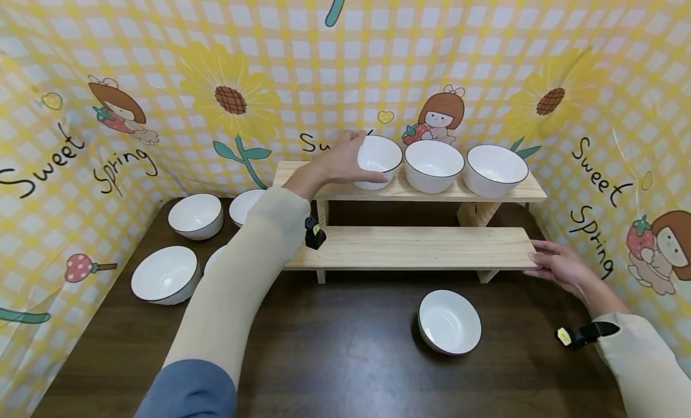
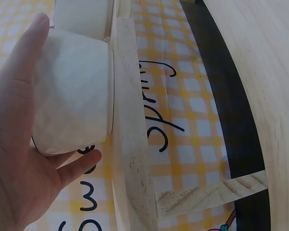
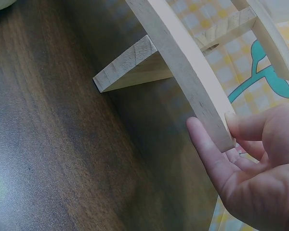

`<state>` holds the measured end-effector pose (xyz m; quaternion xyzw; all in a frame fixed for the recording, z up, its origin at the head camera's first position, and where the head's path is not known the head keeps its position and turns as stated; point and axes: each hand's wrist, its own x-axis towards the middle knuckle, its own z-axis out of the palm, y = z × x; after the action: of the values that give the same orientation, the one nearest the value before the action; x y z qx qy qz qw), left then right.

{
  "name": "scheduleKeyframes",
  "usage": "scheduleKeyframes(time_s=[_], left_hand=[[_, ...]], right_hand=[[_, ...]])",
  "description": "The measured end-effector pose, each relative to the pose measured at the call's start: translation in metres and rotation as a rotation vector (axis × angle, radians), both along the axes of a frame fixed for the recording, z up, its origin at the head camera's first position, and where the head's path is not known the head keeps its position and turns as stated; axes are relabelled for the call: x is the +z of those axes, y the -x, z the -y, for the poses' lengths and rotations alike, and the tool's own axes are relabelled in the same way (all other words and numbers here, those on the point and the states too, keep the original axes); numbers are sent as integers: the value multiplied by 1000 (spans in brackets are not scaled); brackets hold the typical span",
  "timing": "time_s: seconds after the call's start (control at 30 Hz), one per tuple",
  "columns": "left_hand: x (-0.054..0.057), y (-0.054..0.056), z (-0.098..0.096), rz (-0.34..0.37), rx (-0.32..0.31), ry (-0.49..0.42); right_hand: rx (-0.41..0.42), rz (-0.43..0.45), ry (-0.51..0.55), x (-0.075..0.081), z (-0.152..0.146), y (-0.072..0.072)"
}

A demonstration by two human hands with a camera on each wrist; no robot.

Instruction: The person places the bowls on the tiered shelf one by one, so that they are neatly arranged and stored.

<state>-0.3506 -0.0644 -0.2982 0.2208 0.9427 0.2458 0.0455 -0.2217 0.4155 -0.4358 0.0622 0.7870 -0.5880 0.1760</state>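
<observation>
Gripping lower shelf edge (image 3: 200,96): right hand (image 1: 564,269), front bowl (image 1: 450,322) apart.

Saw yellow-checked cloth (image 1: 329,76) behind left grip (image 1: 345,161), printed sunflower (image 1: 230,100) upper left of it, dark tabletop (image 1: 335,346) below, "Sweet Spring" lettering (image 1: 602,177) above right grip (image 1: 564,269).

The left sleeve (image 1: 243,274) — cut off by the bottom edge — partly hides two white bowls (image 1: 245,206).
</observation>
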Motion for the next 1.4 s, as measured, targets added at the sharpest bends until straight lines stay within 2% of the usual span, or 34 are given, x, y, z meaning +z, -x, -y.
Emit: scheduleKeyframes(time_s=[0.2,0.33,0.6,0.8,1.07,1.23,1.4], left_hand=[[4,-6,2,6,2,62],[9,-11,6,-1,-28,59],[14,-21,18,-72,-89,122],[15,-40,19,-126,-110,250],[10,-68,14,-245,-143,345],[5,-85,12,-232,-177,336],[-7,-97,12,-242,-201,356]], right_hand=[[-1,3,17,-1,0,-2],[1,4,17,-2,-1,-2],[5,-3,16,-2,-1,-1],[6,-9,20,-1,0,-1],[4,-6,-6,3,1,-1],[5,-3,5,3,1,0],[6,-9,13,1,0,-1]])
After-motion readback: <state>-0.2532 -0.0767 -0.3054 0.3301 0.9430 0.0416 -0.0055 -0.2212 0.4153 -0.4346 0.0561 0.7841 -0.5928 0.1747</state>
